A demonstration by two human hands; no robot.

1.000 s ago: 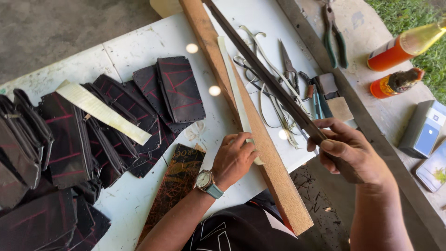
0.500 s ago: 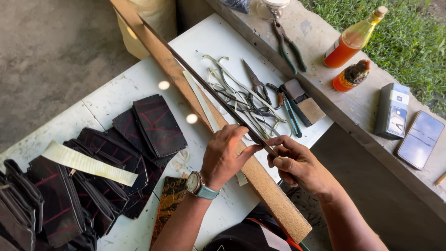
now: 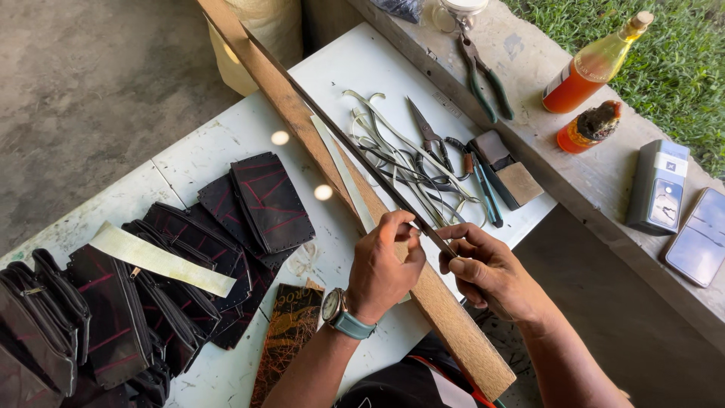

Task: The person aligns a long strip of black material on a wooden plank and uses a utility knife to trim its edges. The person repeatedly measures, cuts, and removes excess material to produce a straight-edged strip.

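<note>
Both hands, left [image 3: 384, 266] and right [image 3: 489, 270], pinching a thin dark strip [image 3: 355, 151] against a long wooden plank [image 3: 302, 128] lying diagonally across white table [image 3: 226, 143], near its front edge.

An open-air craft workshop — a white worktable [image 3: 226, 143] strewn with dark stitched pouches [image 3: 268, 200], scissors [image 3: 427, 136], pliers [image 3: 483, 72] and cut strips [image 3: 393, 151], a concrete ledge [image 3: 544, 151] beside grass [image 3: 680, 45] — rough, handmade, outdoors.

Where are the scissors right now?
In the head view the scissors lie on the white table, right of the long wooden plank, among pale cut strips, with a small block just to their right.
</note>
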